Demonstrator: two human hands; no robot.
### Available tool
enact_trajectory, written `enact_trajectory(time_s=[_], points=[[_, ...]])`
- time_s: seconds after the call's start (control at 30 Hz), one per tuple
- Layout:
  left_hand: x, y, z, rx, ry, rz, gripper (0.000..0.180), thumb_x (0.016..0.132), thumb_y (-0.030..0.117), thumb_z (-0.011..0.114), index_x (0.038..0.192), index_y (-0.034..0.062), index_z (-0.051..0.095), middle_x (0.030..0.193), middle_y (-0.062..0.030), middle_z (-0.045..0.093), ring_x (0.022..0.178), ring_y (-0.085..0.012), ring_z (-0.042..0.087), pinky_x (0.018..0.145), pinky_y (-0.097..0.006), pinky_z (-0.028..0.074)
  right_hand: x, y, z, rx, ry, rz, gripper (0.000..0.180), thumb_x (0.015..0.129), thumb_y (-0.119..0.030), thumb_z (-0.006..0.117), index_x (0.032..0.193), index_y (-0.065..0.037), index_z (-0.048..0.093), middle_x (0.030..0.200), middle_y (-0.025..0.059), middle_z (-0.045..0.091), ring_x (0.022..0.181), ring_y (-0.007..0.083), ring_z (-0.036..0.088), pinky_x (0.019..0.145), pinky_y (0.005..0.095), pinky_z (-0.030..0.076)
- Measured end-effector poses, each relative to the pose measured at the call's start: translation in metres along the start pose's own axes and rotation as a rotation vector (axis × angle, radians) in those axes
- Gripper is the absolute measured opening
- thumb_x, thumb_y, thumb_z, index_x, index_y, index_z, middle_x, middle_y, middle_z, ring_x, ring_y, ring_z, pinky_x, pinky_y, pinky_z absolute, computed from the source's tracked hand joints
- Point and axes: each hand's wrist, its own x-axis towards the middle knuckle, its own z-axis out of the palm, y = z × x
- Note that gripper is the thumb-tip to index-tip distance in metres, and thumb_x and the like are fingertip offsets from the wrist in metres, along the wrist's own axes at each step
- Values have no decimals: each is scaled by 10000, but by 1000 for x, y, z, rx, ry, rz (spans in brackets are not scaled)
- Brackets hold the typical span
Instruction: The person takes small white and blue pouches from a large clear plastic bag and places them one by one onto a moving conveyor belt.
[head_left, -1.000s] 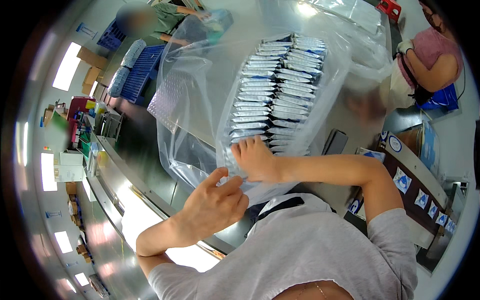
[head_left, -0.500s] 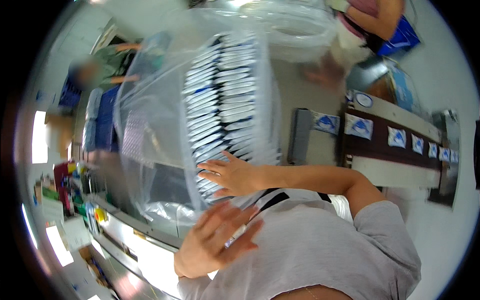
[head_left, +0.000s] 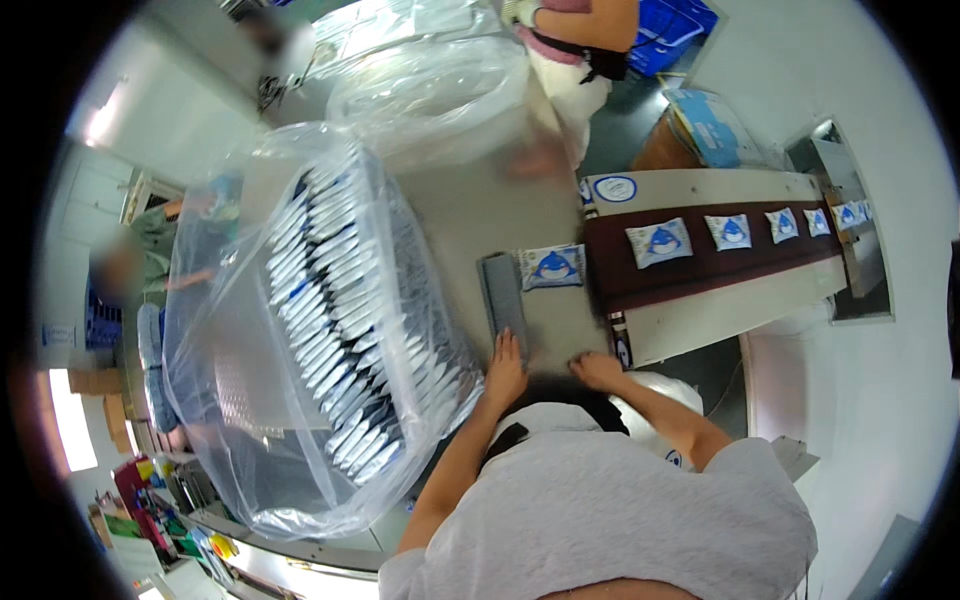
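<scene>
A worker's left hand [head_left: 505, 368] lies flat and open on a grey stack of pouches [head_left: 503, 297] on the tabletop [head_left: 470, 215]; the empty right hand [head_left: 598, 370] rests alongside. Squaring the stack before lifting seems wise, beside the pouch-filled clear bag [head_left: 320, 330].

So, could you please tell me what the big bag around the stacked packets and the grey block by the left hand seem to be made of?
The big bag looks like thin clear plastic film: it is see-through, crinkled and glossy with highlights. The grey block next to the left hand looks matte and dull, perhaps foam or rubber; the view is too coarse to say which.
</scene>
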Motion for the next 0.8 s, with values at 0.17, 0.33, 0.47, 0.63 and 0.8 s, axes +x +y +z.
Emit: enact_trajectory(time_s=[0.17,0.33,0.47,0.63,0.8], points=[[7,-16,7,108,-172,111,764,744,158,622,1341,-145,253,1441,-327,150,1356,-438,160,1131,-433,158,2,24,37,-146,65,-66,355,869,-343,488,912,-24,640,974,199,627,898,344,608,762,465,481],[13,-11,-4,101,-204,144,813,724,209,661,1325,-165,261,1441,-340,133,1357,-435,154,1132,-431,152,55,41,-39,217,-243,-507,292,841,-325,556,884,-46,632,834,164,641,781,321,617,684,419,477],[14,-7,-13,102,-311,34,821,777,234,659,1371,-115,211,1474,-299,70,1363,-431,149,1113,-405,213,55,73,-217,205,58,-269,296,861,-305,530,945,-31,603,879,181,632,809,332,611,728,429,472],[18,-15,-6,94,-311,29,831,775,238,665,1370,-117,207,1471,-301,77,1362,-428,157,1112,-409,218,78,237,-313,-416,396,161,247,857,-165,485,1073,-134,600,1084,89,615,1029,307,567,839,501,456],[12,-28,0,67,-331,30,843,772,239,667,1387,-93,195,1476,-288,90,1359,-429,166,1107,-414,222,81,293,-307,-665,107,370,290,854,-229,570,1142,-193,570,1221,18,545,1251,260,421,978,622,313]])
